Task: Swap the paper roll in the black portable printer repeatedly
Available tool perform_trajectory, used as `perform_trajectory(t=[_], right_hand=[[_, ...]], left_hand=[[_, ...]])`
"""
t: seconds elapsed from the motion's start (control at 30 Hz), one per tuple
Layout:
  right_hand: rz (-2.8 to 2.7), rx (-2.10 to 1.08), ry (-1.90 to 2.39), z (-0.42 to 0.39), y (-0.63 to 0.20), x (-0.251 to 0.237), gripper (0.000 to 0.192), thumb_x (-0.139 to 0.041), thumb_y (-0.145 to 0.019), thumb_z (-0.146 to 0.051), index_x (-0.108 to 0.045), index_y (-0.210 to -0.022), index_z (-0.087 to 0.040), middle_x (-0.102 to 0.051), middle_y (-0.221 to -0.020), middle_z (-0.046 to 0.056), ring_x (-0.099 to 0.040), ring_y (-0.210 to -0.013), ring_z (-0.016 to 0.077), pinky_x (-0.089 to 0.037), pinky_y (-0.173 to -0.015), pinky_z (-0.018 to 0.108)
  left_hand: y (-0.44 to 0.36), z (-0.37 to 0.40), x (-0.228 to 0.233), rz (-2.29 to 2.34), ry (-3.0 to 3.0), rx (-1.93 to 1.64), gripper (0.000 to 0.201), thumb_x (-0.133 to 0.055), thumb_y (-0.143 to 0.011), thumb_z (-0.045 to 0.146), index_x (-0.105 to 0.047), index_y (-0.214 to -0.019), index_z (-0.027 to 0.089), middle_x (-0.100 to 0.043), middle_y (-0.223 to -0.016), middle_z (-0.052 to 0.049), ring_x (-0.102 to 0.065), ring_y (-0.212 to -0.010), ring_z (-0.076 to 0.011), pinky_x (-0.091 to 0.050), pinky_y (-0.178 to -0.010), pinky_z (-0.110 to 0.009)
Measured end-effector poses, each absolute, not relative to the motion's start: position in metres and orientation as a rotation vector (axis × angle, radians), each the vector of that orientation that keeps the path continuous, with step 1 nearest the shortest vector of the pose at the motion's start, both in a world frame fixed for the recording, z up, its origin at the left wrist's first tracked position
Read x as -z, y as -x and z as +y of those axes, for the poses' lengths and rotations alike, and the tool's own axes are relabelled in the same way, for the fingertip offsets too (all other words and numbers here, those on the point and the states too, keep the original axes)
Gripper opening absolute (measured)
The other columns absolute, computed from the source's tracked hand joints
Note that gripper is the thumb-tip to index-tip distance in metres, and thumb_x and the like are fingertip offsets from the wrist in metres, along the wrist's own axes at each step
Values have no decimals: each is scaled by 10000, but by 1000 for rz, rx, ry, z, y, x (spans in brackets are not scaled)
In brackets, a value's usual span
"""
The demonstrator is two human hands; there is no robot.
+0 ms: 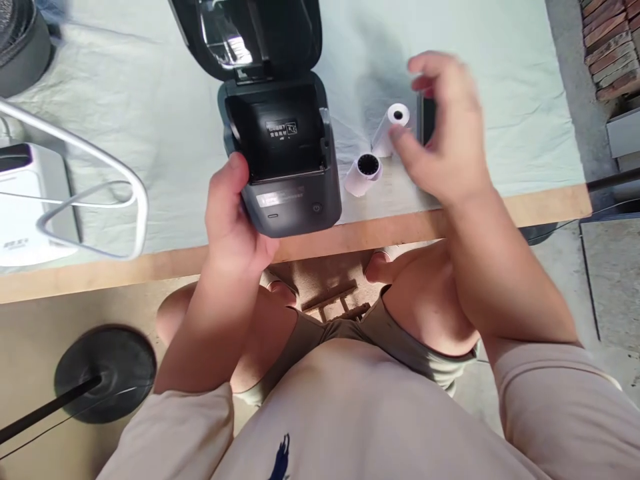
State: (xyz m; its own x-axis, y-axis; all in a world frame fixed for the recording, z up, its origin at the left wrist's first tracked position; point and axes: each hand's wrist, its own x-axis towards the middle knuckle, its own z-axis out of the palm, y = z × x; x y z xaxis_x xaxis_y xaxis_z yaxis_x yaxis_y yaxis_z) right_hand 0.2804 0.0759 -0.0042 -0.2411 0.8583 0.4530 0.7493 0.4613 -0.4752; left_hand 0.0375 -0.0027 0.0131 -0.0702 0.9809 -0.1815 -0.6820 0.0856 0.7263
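1. Left hand (231, 217): fingers wrapped round the left side of the printer (283, 160), thumb against its upper edge; firm hold.
2. Right hand (443, 130): fingers loosely spread and blurred, holding nothing, hovering over the far roll (391, 128), fingertip just beside its end.
3. Printer: lid (250, 37) open, bay empty, at the table (540, 203) edge.
4. Near roll (364, 173): lying between printer and far roll.
5. Cloth (150, 120) covers the tabletop.
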Motion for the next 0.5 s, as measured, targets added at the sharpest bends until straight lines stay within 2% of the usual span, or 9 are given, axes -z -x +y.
perform_trajectory(t=[0.03,0.1,0.13,0.2,0.27,0.33,0.4,0.43,0.5], right_hand=[[-2021,-138,1296,68,-276,0,408,-630,-853,-247,-572,-1257,-264,-695,-1217,96,-667,-1074,293,-534,-989,508],[-2097,-129,1296,53,-265,-2,310,-624,-919,-351,-585,-1210,-252,-685,-1140,93,-655,-875,244,-564,-810,432],[-2151,-116,1314,48,-259,1,343,-676,-901,-443,-604,-1175,-250,-671,-1117,90,-621,-771,214,-543,-702,397],[-2251,-131,1340,41,-251,12,315,-695,-895,-430,-625,-1143,-250,-646,-1072,74,-594,-704,185,-501,-614,345],[-2305,-206,1301,42,-245,22,341,-667,-893,-280,-618,-1230,-271,-632,-1077,58,-610,-724,177,-509,-633,336],[-2260,-383,1188,46,-243,27,557,-656,-845,-163,-542,-1370,-311,-634,-1091,35,-630,-772,170,-538,-695,343],[-2064,-643,1057,51,-242,25,729,-680,-785,-127,-437,-1440,-332,-639,-1016,-10,-623,-771,150,-538,-696,317],[-1922,-787,988,54,-241,22,752,-691,-754,-121,-416,-1421,-330,-636,-947,-36,-614,-753,139,-528,-674,294],[-1575,-1067,890,58,-239,14,649,-694,-702,-116,-466,-1276,-315,-636,-864,-68,-615,-726,123,-497,-605,251]], left_hand=[[-38,-1,-13,798,-487,-1456,369,-452,-1085,318,-735,-1319,282,-794,-1271,-3,-376,-1606,-255,-492,-1218,-392],[-38,1,-12,794,-448,-1461,379,-440,-1087,313,-729,-1327,265,-799,-1257,-18,-399,-1593,-258,-486,-1222,-392],[-38,2,-11,792,-430,-1465,381,-435,-1090,318,-728,-1326,260,-800,-1255,-23,-407,-1588,-258,-483,-1223,-390],[-39,4,-9,808,-440,-1462,381,-423,-1095,328,-737,-1298,261,-800,-1245,-24,-404,-1589,-254,-477,-1226,-378],[-39,5,-8,842,-490,-1447,384,-405,-1096,332,-757,-1234,260,-799,-1232,-25,-381,-1601,-243,-469,-1230,-359],[-40,6,-7,847,-512,-1445,385,-399,-1091,318,-769,-1164,246,-798,-1225,-39,-366,-1607,-235,-463,-1238,-355],[-41,6,-6,820,-494,-1473,373,-406,-1080,301,-770,-1115,228,-795,-1234,-52,-371,-1603,-236,-464,-1243,-368],[-41,6,-5,805,-479,-1485,364,-412,-1075,291,-768,-1102,223,-792,-1244,-55,-380,-1598,-239,-468,-1244,-379],[-43,5,-4,780,-459,-1482,348,-423,-1069,277,-766,-1085,219,-790,-1253,-57,-411,-1581,-249,-476,-1242,-405]])
